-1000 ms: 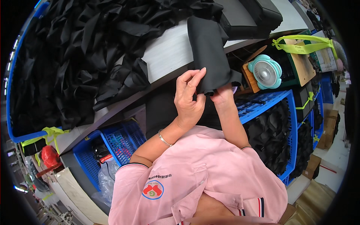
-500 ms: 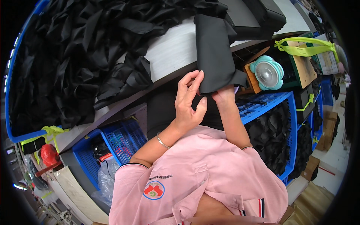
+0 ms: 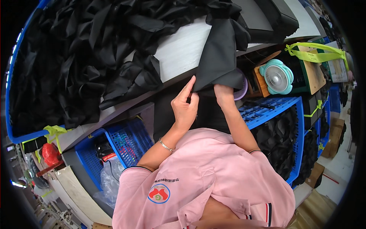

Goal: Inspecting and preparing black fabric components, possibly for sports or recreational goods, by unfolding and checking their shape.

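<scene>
A dark, smooth piece of black fabric (image 3: pixel 219 53) hangs over the table edge in front of me, its lower end folded over at a slant. My left hand (image 3: pixel 185 108) is at its lower left corner, index finger stretched up along the edge and thumb below, closed on that corner. Under the lower right end, my right hand (image 3: pixel 223 94) holds the fabric from beneath; its fingers are hidden inside the fold.
Crumpled black fabric pieces (image 3: pixel 76 57) pile on the white tabletop (image 3: pixel 179 47) within a blue rim. Right of my hands are a purple basket (image 3: pixel 241 86), a teal fan (image 3: pixel 276 76) and a blue crate (image 3: pixel 297 133) of black pieces. Another blue crate (image 3: pixel 129 141) stands lower left.
The fabric has turned, its lower end swinging left and folding over at a slant. My left hand has moved slightly down and drawn its fingers together at the corner. The purple basket shows more.
</scene>
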Action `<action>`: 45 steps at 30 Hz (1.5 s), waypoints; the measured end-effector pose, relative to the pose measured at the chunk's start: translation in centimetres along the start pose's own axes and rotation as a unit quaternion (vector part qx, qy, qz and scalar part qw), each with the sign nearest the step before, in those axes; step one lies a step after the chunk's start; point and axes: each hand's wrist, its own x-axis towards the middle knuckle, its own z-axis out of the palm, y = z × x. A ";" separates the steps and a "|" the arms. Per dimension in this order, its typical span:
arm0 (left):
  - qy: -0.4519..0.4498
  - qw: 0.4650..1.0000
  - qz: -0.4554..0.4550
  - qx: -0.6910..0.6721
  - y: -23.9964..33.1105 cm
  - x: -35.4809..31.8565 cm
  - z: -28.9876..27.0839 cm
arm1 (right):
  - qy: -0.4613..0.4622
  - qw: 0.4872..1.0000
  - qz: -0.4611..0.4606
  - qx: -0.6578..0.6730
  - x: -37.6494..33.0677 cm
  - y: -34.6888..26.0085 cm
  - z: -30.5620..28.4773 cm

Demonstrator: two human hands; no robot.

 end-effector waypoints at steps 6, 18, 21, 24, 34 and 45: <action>0.007 0.998 -0.069 -0.008 -0.9 0.5 -0.1 | -0.126 0.990 0.002 0.066 2.2 -2.4 -4.6; 0.002 0.930 -0.246 -0.272 -4.9 1.8 1.8 | -0.085 0.996 -0.009 -0.033 1.8 -3.5 -0.1; -0.100 0.912 -0.271 -0.292 -5.7 2.0 1.8 | -0.020 0.998 -0.053 -0.035 1.1 -4.3 0.2; -0.090 0.871 -0.239 -0.420 -6.5 2.3 2.1 | -0.115 0.989 -0.090 0.023 1.6 -4.1 -0.6; -0.090 0.860 -0.359 -0.352 -5.0 1.4 3.3 | -0.301 0.952 -0.038 -0.027 0.8 -1.3 -0.1; -0.098 0.959 -0.191 -0.185 -0.4 -0.6 -1.5 | -0.332 0.942 0.006 -0.051 0.4 -1.0 -1.6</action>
